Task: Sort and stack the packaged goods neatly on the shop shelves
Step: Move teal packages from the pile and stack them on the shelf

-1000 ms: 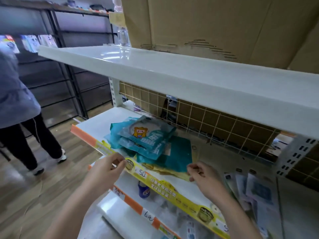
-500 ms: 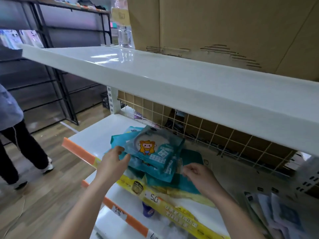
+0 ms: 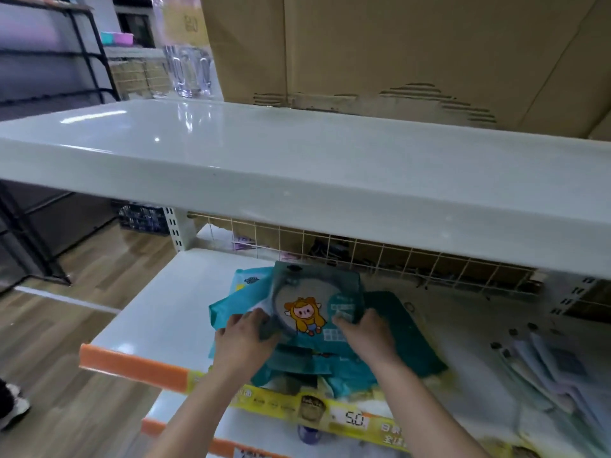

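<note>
A: Entry one, change since half a second ago?
B: Both hands have gone farther in over the shelf [image 3: 158,312]. The left hand [image 3: 243,342], then at the near left edge of the packets, now grips the left side of the top packet [image 3: 315,304], fingers curled onto it. The right hand [image 3: 370,337], then beside the pile, now pinches the packet's right edge. The packet with the cartoon figure sits squarer on the pile.

A: Location of goods?
B: Pile of teal packets [image 3: 380,365], middle shelf, centre, near the front edge. Top packet lies on it, held at both sides.

A: Surroundings and obstructions?
B: Upper shelf [image 3: 297,166] overhangs the pile and hides the far part of the middle shelf. Cardboard boxes [image 3: 396,44] stand on it at the far side; clear glasses [image 3: 188,72] to their left. Wire grid [image 3: 380,256] backs the middle shelf. Pale flat packets [image 3: 555,365] lie to the right, apart from the pile. A price strip [image 3: 330,414] runs along the front edge, orange at left, yellow under the hands, marked 5.0. A shoe [image 3: 13,408] shows on the wooden floor [image 3: 82,408], far left.

A: Materials?
B: Shelves glossy white metal; packets soft, crinkled plastic film; boxes dented brown board.
</note>
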